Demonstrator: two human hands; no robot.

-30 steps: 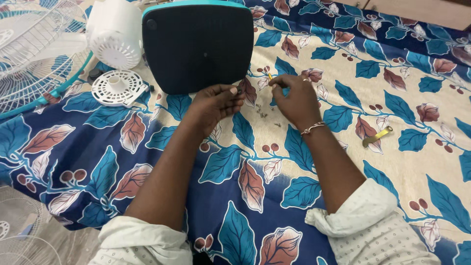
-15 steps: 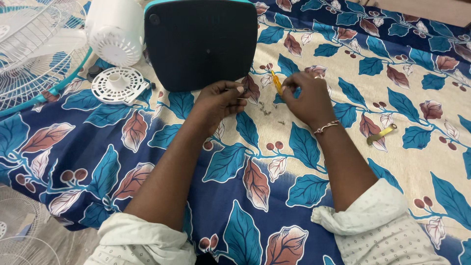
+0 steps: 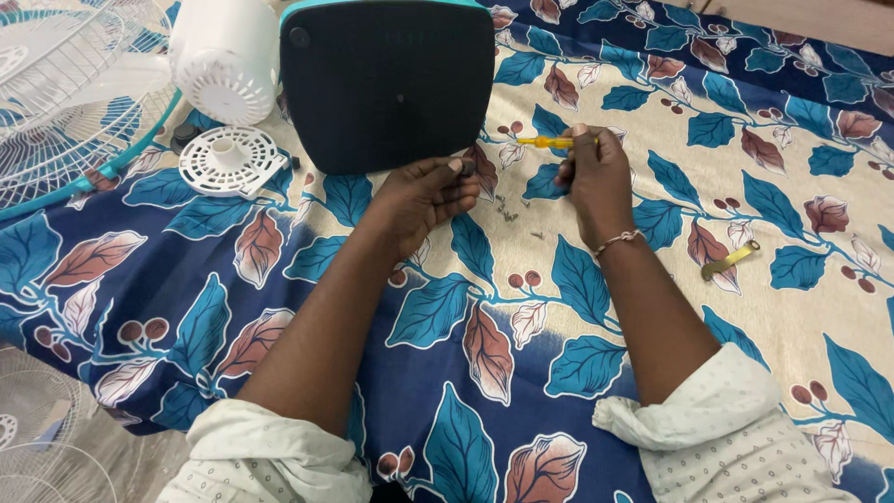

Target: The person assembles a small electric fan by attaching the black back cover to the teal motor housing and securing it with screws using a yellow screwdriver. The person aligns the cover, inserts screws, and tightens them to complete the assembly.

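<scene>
Nearest the camera, two rolled white sleeves sit at the bottom edge, and two bare forearms reach away over a bedsheet printed with blue and rust leaves on navy and cream. The left hand lies with its fingers curled together, the tips pinched near the lower right corner of a dark panel; what, if anything, they hold is too small to tell. The right hand, with one thin bracelet at the wrist, is closed around one small yellow-handled screwdriver, which lies level, pointing left, just above the cloth. Between the two hands lies a loose scatter of small screws on the sheet; they are too tiny to count exactly, roughly half a dozen. Well off to the right, apart from both hands, rests one flat brass-coloured strip. Beyond the left hand stands the one dark, rounded-square fan base with a teal rim, hiding the sheet behind it. To its left lie one round white slotted cover, one white motor housing and, at the far left edge, one white wire fan guard with a teal ring. A second wire guard shows low at the bottom left, off the bed.
</scene>
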